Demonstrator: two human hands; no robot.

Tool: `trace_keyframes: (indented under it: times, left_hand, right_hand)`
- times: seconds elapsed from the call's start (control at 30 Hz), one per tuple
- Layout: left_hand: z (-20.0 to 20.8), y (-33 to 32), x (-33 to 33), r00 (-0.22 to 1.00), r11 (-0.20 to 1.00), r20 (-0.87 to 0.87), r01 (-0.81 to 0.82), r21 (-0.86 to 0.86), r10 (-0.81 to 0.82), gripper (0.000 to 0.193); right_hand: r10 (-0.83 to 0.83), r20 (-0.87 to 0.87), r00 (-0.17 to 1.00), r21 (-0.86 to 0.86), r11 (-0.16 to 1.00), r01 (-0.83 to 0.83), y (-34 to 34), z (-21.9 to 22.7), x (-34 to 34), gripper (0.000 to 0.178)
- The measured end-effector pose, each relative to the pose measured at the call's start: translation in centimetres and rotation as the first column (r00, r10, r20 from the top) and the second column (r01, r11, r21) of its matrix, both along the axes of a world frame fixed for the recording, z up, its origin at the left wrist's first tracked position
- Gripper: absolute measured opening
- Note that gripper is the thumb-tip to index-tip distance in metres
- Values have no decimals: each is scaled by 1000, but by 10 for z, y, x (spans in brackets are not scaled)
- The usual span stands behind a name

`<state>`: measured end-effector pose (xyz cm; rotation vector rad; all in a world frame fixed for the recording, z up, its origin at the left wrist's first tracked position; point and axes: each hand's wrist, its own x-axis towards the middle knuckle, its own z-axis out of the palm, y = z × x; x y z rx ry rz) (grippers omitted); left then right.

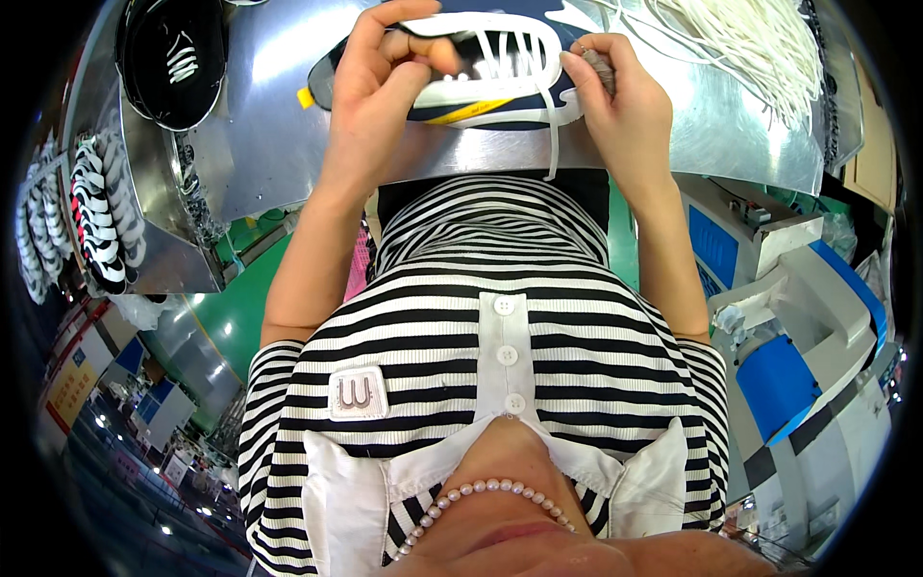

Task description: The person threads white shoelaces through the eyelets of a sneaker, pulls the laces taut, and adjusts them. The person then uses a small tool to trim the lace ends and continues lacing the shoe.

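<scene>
A dark navy shoe (445, 113) with white trim and a yellow strip lies sideways on the metal table. White lace (499, 56) crosses its front part in several rows, and one loose end hangs over the near side. My left hand (377, 91) is at the shoe's opening, its thumb and fingers curled in a pinch near the eyelets. What they hold is hidden. At the shoe's right end my right hand (623, 108) is closed round a grey-brown wrapped handle (598, 69). The tip of that tool cannot be made out.
A pile of white laces (735, 48) spreads over the back right of the metal table (264, 125). Another black shoe (173, 72) with white lacing stands at the far left. Several black-and-white shoes (96, 212) hang beyond the left edge. A grey-and-blue machine (798, 337) stands to the right.
</scene>
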<state>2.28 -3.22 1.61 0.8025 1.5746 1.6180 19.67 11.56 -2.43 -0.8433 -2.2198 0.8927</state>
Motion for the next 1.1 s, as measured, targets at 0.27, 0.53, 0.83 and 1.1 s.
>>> trace_keyframes:
  times: [0.27, 0.53, 0.83, 1.1]
  left_hand:
    - [1, -11, 35, 422, 971, -894, -103, -214, -152, 35]
    - [-1, 6, 10, 492, 990, -870, -123, -64, 5, 23]
    - [23, 7, 38, 475, 1000, -880, -14, 7, 12, 25]
    - [5, 3, 11, 432, 988, -891, 5, -151, -138, 26]
  right_hand:
    - [157, 140, 978, -117, 983, -141, -39, 8, 7, 17]
    - [683, 191, 705, -53, 724, -688, -52, 26, 42, 15]
    - [106, -287, 952, -652, 707, -275, -23, 20, -6, 21]
    - [538, -167, 826, -473, 691, -546, -51, 11, 37, 13]
